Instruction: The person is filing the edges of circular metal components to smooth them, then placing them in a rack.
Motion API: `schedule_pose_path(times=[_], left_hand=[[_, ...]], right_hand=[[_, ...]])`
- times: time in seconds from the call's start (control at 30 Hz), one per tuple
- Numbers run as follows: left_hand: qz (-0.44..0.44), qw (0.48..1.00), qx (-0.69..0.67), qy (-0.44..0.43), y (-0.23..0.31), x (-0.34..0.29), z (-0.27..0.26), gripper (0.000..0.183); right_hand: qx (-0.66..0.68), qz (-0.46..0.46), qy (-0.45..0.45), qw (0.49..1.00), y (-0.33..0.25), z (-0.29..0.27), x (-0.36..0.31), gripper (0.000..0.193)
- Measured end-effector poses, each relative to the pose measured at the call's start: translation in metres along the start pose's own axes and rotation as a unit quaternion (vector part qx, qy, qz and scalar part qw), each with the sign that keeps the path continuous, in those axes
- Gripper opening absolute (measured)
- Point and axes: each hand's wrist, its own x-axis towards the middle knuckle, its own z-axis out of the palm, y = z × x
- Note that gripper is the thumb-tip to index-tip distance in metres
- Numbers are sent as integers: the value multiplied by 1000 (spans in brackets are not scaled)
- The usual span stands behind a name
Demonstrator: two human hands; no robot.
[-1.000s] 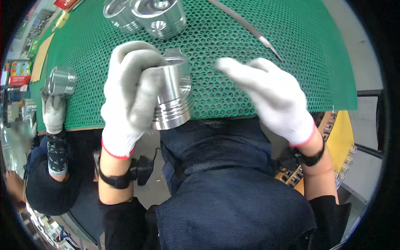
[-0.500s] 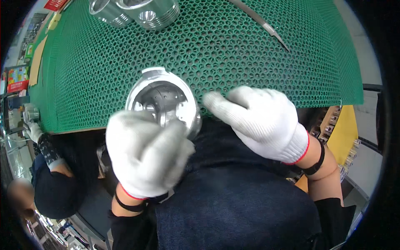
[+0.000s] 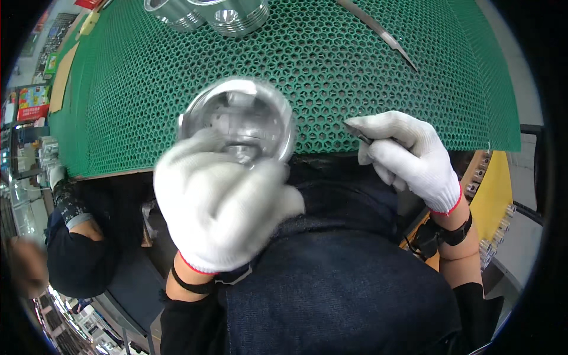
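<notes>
L hand [image 3: 222, 216] in white knit glove w/ red cuff, raised close to the camera, back of hand facing up, fingers curled round the lower side of a metal piston [image 3: 236, 121]. Piston is held above the near edge of the table [image 3: 485, 118], open hollow end tipped toward the camera, slightly blurred. L forearm comes up from the lower edge, black strap at the wrist.

R hand [image 3: 408, 154], same glove type, sits at the table's near edge, wrist bent, knuckles up, fingers pressed together and pinching a small thin dark tool [image 3: 358, 133] btwn thumb and index; tip points left toward the piston, not touching it.

Green honeycomb mat [image 3: 331, 65] covers the table. More metal pistons [image 3: 207, 12] at the far edge, a long thin metal strip [image 3: 378, 29] far right. Another person's gloved hand [image 3: 56, 174] at the left rim.
</notes>
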Motion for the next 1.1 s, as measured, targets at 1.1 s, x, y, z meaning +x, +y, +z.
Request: schedule_pose_path(times=[1.1], left_hand=[[166,926,185,-283,14,106,-13,28]], right_hand=[[-110,-63,120,985,35,-70,-7,35]])
